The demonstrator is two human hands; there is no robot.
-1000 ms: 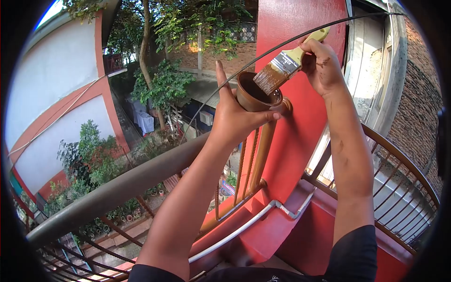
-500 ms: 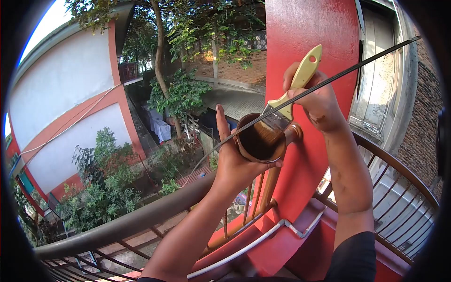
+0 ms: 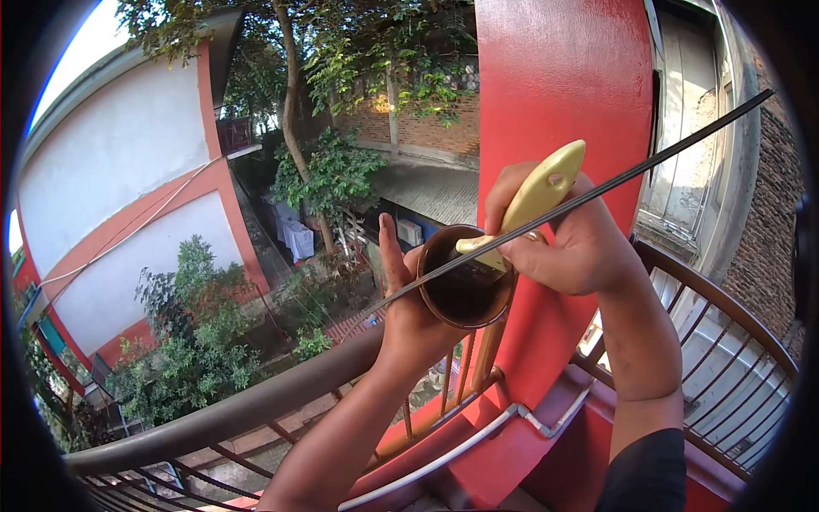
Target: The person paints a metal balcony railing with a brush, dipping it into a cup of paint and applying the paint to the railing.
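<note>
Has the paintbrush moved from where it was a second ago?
Yes. Against the red pillar, the paintbrush in the right hand has dropped: its bristles were above the rim of the brown cup and now sit inside it.

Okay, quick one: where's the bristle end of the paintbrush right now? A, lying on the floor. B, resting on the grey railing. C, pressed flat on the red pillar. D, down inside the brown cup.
D: the right hand grips the paintbrush by its yellow handle, with the bristles dipped into the brown cup, which the left hand holds.
</note>
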